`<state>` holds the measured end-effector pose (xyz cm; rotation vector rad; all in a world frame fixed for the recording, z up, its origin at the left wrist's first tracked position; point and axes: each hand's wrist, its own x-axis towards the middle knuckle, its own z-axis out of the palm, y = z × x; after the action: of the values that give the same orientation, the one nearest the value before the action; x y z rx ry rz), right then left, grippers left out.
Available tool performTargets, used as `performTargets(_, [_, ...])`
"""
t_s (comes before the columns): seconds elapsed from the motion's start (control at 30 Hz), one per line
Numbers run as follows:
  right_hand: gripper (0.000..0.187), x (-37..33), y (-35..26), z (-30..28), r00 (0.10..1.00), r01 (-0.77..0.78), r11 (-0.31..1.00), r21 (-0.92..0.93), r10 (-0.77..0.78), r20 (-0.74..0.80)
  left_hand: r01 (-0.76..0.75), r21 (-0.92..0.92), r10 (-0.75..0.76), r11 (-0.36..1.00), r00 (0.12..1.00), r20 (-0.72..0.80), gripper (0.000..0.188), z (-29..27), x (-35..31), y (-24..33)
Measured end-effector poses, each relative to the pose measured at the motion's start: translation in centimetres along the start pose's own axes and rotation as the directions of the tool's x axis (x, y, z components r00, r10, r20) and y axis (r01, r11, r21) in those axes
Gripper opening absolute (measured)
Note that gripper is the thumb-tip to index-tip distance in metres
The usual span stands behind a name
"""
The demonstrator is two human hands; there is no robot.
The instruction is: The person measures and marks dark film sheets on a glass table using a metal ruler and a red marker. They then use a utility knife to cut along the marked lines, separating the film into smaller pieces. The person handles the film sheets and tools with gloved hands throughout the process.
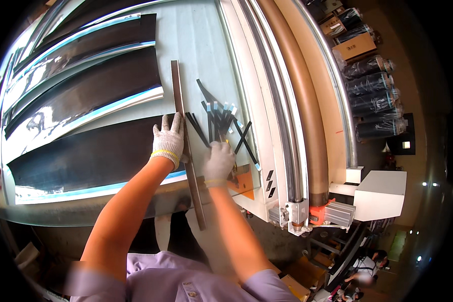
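Observation:
My left hand (168, 137), in a knitted white glove with a yellow cuff band, lies flat with fingers spread. It presses on the right end of a black glossy sheet (95, 151), against a long metal straightedge (188, 166). The straightedge runs away from me and overhangs the near table edge. Just right of it, my right hand (219, 162), also gloved and blurred by motion, is closed. Yellow bits of a slim tool (228, 143) show beside its fingers; its exact kind is unclear. Beyond that hand lies a loose pile of narrow black strips (217, 120) with pale blue ends.
More black sheets (85, 95) with white and blue edges lie in rows on the pale glass-topped table (194, 30). A machine with a long brown roller (307, 105) borders the right side. Plastic-wrapped rolls (370, 103) and a cardboard box (355, 46) stand farther right. People (365, 267) are at lower right.

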<state>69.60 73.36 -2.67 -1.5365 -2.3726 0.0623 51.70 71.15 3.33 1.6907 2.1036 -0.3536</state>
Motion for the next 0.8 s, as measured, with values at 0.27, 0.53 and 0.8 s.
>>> performTargets(0.27, [0.037,-14.1,-1.8,-6.8,0.864,-0.478,0.8,0.361,0.356,0.356,0.011,-0.28,-0.136,0.96,0.892,-0.431,0.1,2.8,-1.9,-9.3])
performTargets(0.53, [0.031,-19.4,0.8,-6.8,0.819,-0.573,0.676,0.464,0.502,0.28,0.011,-0.175,-0.099,0.984,0.86,-0.5,0.096,6.9,-7.2,-13.1])
performTargets(0.8, [0.032,-17.5,-3.6,-8.6,0.486,-0.835,0.416,0.36,0.25,0.837,-0.019,-0.214,-0.08,0.977,0.892,-0.445,0.097,9.5,-15.3,-12.4])
